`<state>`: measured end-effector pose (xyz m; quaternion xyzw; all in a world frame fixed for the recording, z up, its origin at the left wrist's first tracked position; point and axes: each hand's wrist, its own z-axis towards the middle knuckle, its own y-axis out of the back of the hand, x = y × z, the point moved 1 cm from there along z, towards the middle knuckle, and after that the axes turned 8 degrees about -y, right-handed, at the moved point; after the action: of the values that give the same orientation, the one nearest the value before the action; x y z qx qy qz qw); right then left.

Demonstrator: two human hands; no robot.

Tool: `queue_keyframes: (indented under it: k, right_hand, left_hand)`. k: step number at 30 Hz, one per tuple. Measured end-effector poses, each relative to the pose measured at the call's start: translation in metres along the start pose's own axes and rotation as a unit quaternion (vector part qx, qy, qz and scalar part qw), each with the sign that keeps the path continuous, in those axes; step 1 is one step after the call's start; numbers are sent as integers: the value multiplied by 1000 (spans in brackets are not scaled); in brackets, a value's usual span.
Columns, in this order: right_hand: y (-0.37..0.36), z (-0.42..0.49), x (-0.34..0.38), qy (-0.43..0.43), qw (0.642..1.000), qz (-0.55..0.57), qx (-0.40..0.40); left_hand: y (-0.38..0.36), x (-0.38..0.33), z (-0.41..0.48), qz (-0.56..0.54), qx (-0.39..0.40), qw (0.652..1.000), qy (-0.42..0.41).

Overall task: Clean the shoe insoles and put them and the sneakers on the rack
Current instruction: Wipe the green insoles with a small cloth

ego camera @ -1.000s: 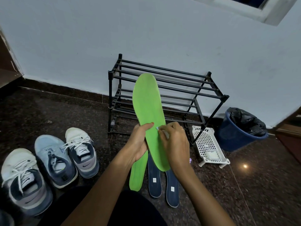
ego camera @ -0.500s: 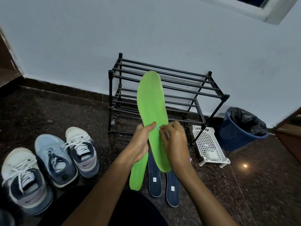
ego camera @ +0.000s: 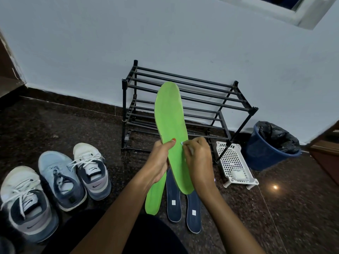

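Holding the green insole (ego camera: pixel 170 125) upright in front of the rack (ego camera: pixel 124 107), your left grip (ego camera: pixel 159 162) is wrapped round its left edge near the middle, with the thumb lying across the face. Your right grip (ego camera: pixel 199 162) is curled at the opposite edge, pinching a small pale object (ego camera: pixel 182 143) against the insole; you cannot tell what that object is. Below both grips, on the dark floor (ego camera: pixel 73 121), a second green insole (ego camera: pixel 153 200) lies just beside two navy insoles (ego camera: pixel 173 204), all three lengthwise toward the rack. Three sneakers (ego camera: pixel 60 180) stand in a row on the floor to your left, well apart from the rack. A white basket (ego camera: pixel 233 162) sits by the rack's right front leg, and a blue bin (ego camera: pixel 266 156) lined in black stands just beyond it.
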<state>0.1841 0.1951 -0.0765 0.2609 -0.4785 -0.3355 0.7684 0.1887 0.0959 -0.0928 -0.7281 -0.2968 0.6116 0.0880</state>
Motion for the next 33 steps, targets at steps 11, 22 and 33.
queue_keyframes:
  k: [11,22,33]
  right_hand:
    - [-7,-15,9,37,999,11,19]
    - [-10,-15,9,43,999,6,20]
    - [-5,-4,-2,14,1000,-12,-14]
  left_hand:
    - [4,-1,2,-4,-18,1000,-10]
    - [6,-2,3,15,-27,999,-23]
    - [0,0,2,27,-14,999,-17]
